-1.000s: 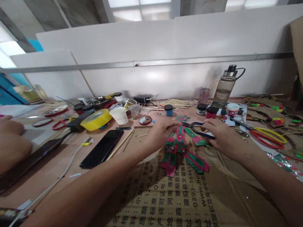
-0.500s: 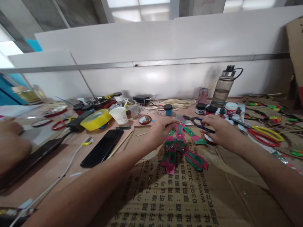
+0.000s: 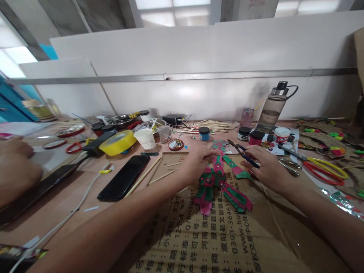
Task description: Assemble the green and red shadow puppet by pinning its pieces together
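A jointed flat figure (image 3: pixel 218 167), painted pink and green with small metal fasteners at its joints, lies on a printed cardboard sheet (image 3: pixel 216 242). My left hand (image 3: pixel 196 163) is closed at the figure's upper left side, fingertips pinching near its neck and shoulder; the exact spot they grip is partly hidden. In my right hand (image 3: pixel 263 165) is a pair of pliers (image 3: pixel 241 152) with dark blue handles, jaws pointing left towards the figure's head (image 3: pixel 219 145). The jaws are a little apart from my left fingertips.
Left of the cardboard lie a black phone (image 3: pixel 124 178), a white cup (image 3: pixel 145 138) and yellow tape (image 3: pixel 118 143). Paint jars (image 3: pixel 204 133), a bottle (image 3: pixel 271 110) and scissors (image 3: pixel 324 170) stand or lie around. Another person's hand (image 3: pixel 19 163) is at far left.
The view has shifted slightly, so things appear a little further right. The pliers' jaws have moved right, a little away from my left fingertips. Both hands keep their hold.
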A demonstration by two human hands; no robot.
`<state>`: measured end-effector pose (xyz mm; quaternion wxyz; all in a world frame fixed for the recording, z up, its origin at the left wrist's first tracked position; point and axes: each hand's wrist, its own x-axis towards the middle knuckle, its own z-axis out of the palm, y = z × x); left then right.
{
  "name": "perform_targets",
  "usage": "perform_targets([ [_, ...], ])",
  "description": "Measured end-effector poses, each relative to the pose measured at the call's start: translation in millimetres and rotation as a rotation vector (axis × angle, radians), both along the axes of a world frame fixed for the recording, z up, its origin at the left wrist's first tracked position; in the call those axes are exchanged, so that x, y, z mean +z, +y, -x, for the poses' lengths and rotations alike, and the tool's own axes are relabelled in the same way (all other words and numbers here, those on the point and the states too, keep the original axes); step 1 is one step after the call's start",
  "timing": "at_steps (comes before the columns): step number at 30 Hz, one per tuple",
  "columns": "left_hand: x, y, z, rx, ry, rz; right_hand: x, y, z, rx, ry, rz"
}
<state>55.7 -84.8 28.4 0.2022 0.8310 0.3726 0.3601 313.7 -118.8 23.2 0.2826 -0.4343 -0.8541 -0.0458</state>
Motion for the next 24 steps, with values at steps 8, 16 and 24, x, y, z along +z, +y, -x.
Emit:
perform_targets([
  [8, 3.3, 0, 4, -0.037, -0.042, 0.083, 2.9, -4, -2, 0.012, -0.16, 0.036],
  [16, 8.3, 0, 5, -0.078, -0.031, 0.192, 14.7, -8, 0, 0.046, -0.265, -0.044],
  [24, 6.0, 1, 7, -0.088, 0.014, 0.154, 23.0, -11, 1, 0.029, -0.346, -0.101],
])
